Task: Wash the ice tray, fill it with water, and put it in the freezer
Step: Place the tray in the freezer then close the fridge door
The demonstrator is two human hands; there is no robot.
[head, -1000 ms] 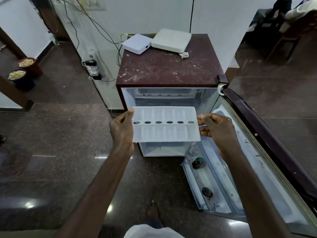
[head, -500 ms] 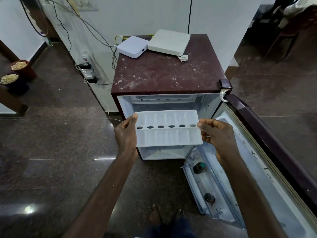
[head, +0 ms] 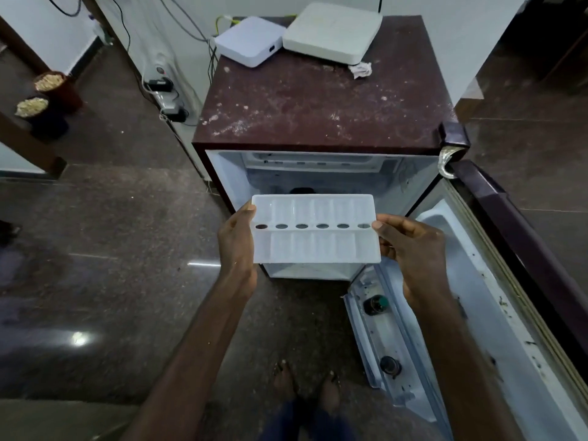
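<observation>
A person holds a white plastic ice tray (head: 316, 229) level before the open compartment of a small maroon fridge (head: 318, 106). The left hand (head: 237, 241) grips its left end and the right hand (head: 413, 246) pinches its right end. 2 rows of cells flank 6 oval holes; whether the cells hold water is unclear. 2 dark-capped containers (head: 375, 304) stand in the white door shelf (head: 381, 332).

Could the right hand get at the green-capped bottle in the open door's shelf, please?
Probably yes, path-wise: the green-capped bottle stands uncovered near the right hand, but that hand grips the ice tray by its end.
</observation>
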